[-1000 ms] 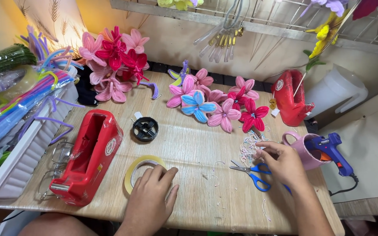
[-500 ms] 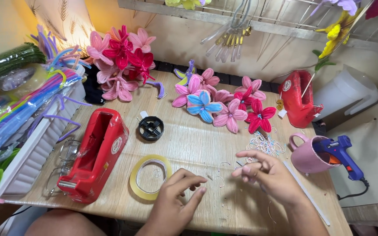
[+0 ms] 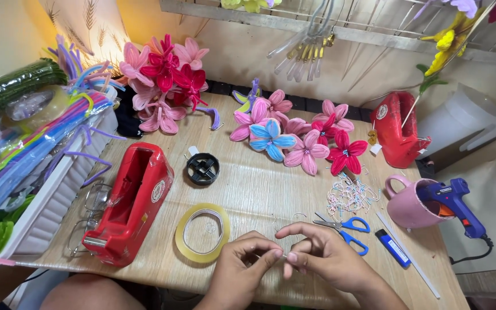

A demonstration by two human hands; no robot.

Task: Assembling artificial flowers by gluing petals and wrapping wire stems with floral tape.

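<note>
Both hands are now meeting at 6 o'clock: left hand (image 3: 239, 270) and right hand (image 3: 322, 261) are pinching something tiny, unidentifiable. Finished pipe-cleaner flowers (image 3: 299, 135) are lying at 12 o'clock; blue scissors (image 3: 348, 229) are lying unused beside the right hand.

Warm yellow light glows from the lamp (image 3: 90, 26) at my upper left, brightening the wall there. The table (image 3: 271, 189) is evenly lit with soft shadows. Edges curve from wide-angle distortion; focus stays sharp.

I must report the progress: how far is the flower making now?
Done: finished flowers lie on the table. In hand: the left hand and right hand pinch something tiny between their fingertips. Left: loose clippings beside the blue scissors remain unused.
</note>
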